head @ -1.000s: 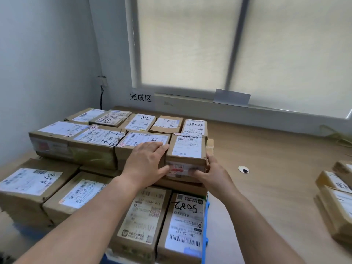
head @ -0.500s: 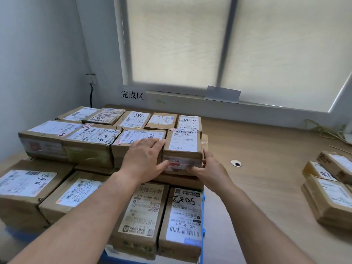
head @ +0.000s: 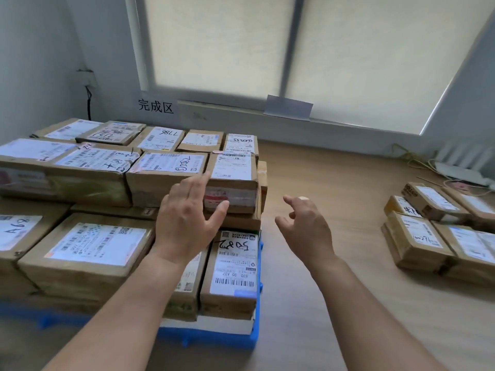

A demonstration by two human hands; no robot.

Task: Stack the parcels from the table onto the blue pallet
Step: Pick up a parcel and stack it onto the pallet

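Released now: both grips have been drawn back off the small parcel point(head: 233, 180), which is left seated on the top tier at the stack's right corner, above the blue pallet point(head: 214, 337). The left grip point(head: 187, 218) is spread wide just in front of the parcel's face. The right grip point(head: 305, 226) is loosely curled and empty, out over the desk point(head: 334, 183). Placement is judged done. More parcels point(head: 428, 236) are waiting at the desk's right side; the next should be taken by both sides, kept level, and butted flush against a neighbour.
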